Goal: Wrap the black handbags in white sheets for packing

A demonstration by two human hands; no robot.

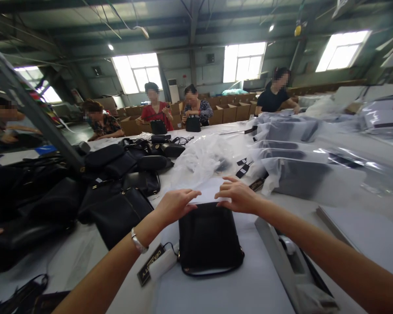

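Bag (210,237) lies flat on white paper (180,290) at the near side of the counter (74,257). The left hand (175,205) and the right hand (237,196) are at its far edge, one on each side. Each grip is part open, with a gap from thumb to fingers. The thumbs are by the bag's edge, but I cannot tell if they press on it. A black tag (150,264) lies just left of the bag. More black bags (121,209) lie in a heap on the left. Far off, a person (154,112) in red holds a bag.
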